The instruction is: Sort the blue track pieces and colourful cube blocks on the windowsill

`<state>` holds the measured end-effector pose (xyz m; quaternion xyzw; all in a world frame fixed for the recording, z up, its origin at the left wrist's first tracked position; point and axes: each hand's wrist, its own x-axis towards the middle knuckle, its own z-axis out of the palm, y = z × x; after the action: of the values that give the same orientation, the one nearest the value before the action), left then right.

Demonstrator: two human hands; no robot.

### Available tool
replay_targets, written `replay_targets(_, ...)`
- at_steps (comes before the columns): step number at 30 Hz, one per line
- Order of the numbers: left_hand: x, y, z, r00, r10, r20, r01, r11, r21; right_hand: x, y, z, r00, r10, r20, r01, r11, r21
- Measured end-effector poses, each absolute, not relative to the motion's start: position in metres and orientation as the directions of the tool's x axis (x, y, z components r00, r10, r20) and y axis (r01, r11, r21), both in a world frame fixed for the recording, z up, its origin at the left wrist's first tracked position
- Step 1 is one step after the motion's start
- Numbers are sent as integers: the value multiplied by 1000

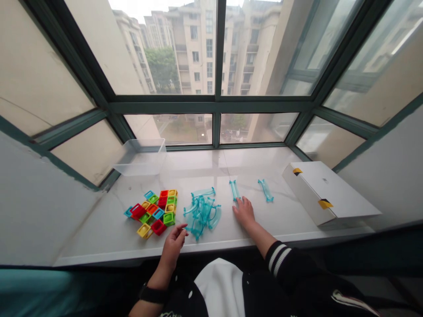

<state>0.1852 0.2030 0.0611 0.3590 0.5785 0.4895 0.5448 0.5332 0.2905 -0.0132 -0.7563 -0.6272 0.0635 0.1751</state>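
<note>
My right hand [245, 211] is at the near end of a translucent blue track piece [234, 189] that lies on the white sill, its fingers closed about that end. A second blue track piece [265, 190] lies apart, farther right. My left hand [174, 242] hovers beside the near left side of a heap of translucent blue track pieces [202, 211]. Its fingers are loosely bent and apart, with nothing visible in them. Left of the heap, several red, yellow, green and blue plastic blocks [152, 211] lie grouped together.
A clear plastic bin [142, 168] stands at the back left, by the window. On the right is a white box [330, 189] with black and yellow tabs. Green window frames [214, 107] close off the back, and the sill's front edge [211, 247] runs close to my body.
</note>
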Motion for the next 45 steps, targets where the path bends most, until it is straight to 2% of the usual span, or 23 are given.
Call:
replay_targets(10,190,202,58,-119,946,-300,-133,285,949,540,285,-21,148,976,161,914,-73,-399)
replay_targets(16,188,203,53,-114,953,-279,-84,271,959,540,277,-14,185,955,231,850,-38,-526)
replay_targets(19,188,203,52,-100,966,-237,-31,235,972,537,263,-2,196,932,306,781,40,-623)
replay_targets(21,190,202,51,-75,976,-204,21,206,978,530,251,8,113,943,312,707,144,-693)
replay_targets(24,195,200,51,-32,990,-136,168,139,976,511,237,23,-125,972,200,587,235,-775)
replay_targets(26,200,198,53,26,998,-58,311,47,949,495,232,31,-262,960,103,587,243,-773)
replay_targets(29,207,196,57,173,979,113,492,-185,851,473,231,39,-383,923,-45,681,249,-688)
replay_targets(31,212,196,58,263,939,220,570,-336,750,463,232,42,-400,909,-119,744,246,-622)
replay_targets(33,216,197,57,339,906,255,629,-420,654,458,233,44,-379,913,-149,777,227,-587)
replay_targets(36,222,200,53,409,894,185,698,-437,568,460,232,43,-340,931,-132,788,206,-581)
replay_targets(39,226,202,46,412,903,124,740,-411,533,469,229,41,-330,939,-99,788,216,-577)
replay_targets(45,229,203,40,380,917,124,708,-374,599,498,217,36,-292,953,-85,765,179,-619)
